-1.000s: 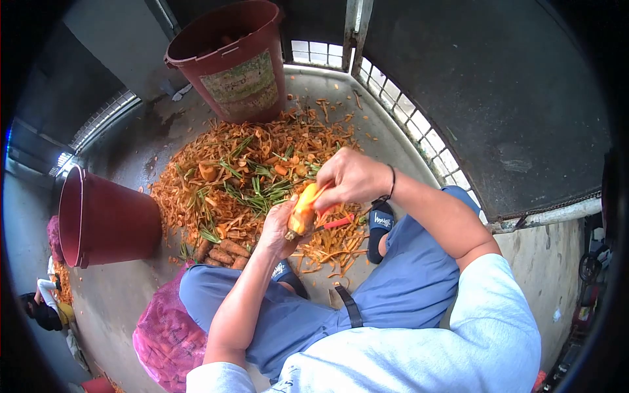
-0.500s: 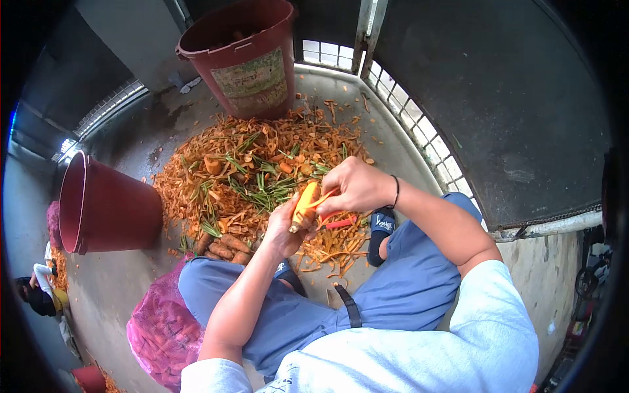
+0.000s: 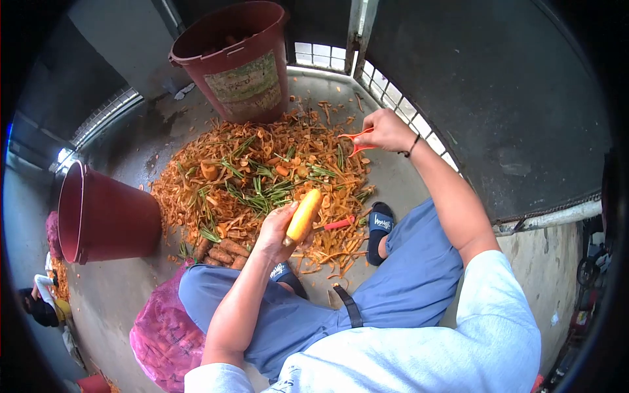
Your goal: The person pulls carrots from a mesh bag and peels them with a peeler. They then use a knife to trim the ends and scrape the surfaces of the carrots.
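My left hand (image 3: 272, 232) is closed around a peeled carrot (image 3: 304, 215), smooth and yellow-orange, tilted with its thick end up and away from me. Out to the right, my right hand (image 3: 390, 132) grips an orange Y-shaped peeler (image 3: 357, 140), well apart from the carrot. Below both hands spreads a heap of carrot peelings (image 3: 196, 180) mixed with green stem pieces (image 3: 259, 190). A red-handled tool (image 3: 339, 223) lies on the peelings just right of the carrot; its far part is hidden behind my left hand. Unpeeled carrots (image 3: 230, 249) rest beside my left knee.
A large red bucket (image 3: 278, 78) with carrots inside stands behind the heap. Another red bucket (image 3: 111, 213) is at the left. A pink mesh sack (image 3: 167, 331) sits by my left leg. Dark panels (image 3: 485, 98) enclose the right side. Another person (image 3: 44, 304) is at far left.
My right hand has moved up and right with the peeler, away from the carrot. The left hand still holds the carrot, now with no strip hanging off it.
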The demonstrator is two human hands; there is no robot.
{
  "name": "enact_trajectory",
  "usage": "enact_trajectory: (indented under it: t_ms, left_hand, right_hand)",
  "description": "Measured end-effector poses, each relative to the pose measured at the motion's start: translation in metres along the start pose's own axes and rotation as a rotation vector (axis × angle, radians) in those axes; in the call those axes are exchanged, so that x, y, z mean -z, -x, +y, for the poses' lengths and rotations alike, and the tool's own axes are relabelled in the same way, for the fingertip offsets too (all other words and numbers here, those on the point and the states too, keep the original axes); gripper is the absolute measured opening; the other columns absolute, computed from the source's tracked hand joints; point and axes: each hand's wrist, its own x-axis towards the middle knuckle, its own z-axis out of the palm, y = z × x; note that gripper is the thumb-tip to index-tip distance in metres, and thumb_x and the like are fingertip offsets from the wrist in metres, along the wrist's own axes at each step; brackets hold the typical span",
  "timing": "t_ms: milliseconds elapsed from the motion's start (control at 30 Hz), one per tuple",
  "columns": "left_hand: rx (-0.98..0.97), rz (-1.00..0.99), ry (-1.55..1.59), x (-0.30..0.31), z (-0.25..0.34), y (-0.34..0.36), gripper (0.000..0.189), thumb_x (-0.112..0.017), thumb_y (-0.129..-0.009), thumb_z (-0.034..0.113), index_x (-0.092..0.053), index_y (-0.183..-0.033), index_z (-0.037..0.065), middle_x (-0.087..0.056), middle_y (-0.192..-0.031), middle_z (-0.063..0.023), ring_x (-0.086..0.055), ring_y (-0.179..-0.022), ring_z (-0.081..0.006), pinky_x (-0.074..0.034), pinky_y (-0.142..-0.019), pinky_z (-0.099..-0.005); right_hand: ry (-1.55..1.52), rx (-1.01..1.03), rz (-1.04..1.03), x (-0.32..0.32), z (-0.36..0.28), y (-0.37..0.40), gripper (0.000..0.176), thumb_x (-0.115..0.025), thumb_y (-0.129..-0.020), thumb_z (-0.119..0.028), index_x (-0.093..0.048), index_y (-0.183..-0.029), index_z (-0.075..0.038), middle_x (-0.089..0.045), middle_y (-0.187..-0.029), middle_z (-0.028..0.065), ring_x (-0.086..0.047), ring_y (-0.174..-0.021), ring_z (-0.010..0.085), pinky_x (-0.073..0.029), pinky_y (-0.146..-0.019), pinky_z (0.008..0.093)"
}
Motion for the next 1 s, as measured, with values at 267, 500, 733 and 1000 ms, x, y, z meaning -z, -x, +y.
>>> enact_trajectory:
  t_ms: [267,500,733,1000]
  left_hand:
    - [0.09,0.132,0.035,0.002,-0.009,-0.014,0.039,-0.046,-0.108,0.046,-0.061,-0.114,0.011,-0.064,-0.08,-0.0066,-0.058,-0.058,-0.0202,-0.041,-0.047,-0.0339]
    - [0.039,0.166,-0.04,-0.01,-0.005,-0.003,0.03,-0.053,-0.106,0.041,-0.061,-0.109,0.013,-0.063,-0.076,-0.0043,-0.055,-0.057,-0.016,-0.037,-0.046,-0.0309]
    - [0.028,0.061,-0.098,-0.01,0.003,0.005,0.04,-0.052,-0.106,0.042,-0.06,-0.112,0.003,-0.064,-0.079,-0.0133,-0.054,-0.05,-0.0194,-0.036,-0.041,-0.0302]
    - [0.049,0.017,0.067,0.008,-0.009,-0.016,0.037,-0.046,-0.107,0.044,-0.06,-0.114,0.01,-0.06,-0.079,-0.0062,-0.057,-0.064,-0.0174,-0.039,-0.048,-0.0313]
  right_hand:
    - [-0.327,0.408,-0.245,-0.039,-0.107,0.049,0.023,-0.085,-0.08,-0.021,-0.077,-0.089,-0.001,-0.073,-0.075,0.011,-0.07,-0.066,0.0155,-0.053,-0.061,0.0309]
    - [-0.289,0.427,-0.278,-0.041,-0.102,0.045,0.024,-0.084,-0.08,-0.022,-0.077,-0.088,-0.001,-0.072,-0.072,0.0123,-0.07,-0.064,0.0185,-0.053,-0.06,0.0333]
    - [0.116,0.096,-0.081,0.001,-0.026,0.0,0.027,-0.086,-0.076,-0.024,-0.074,-0.078,0.0,-0.065,-0.063,0.0104,-0.061,-0.057,0.0126,-0.047,-0.054,0.0316]
    - [-0.268,0.464,-0.21,-0.038,-0.102,0.045,0.023,-0.085,-0.08,-0.023,-0.076,-0.084,-0.001,-0.073,-0.073,0.0119,-0.07,-0.064,0.016,-0.053,-0.059,0.0303]
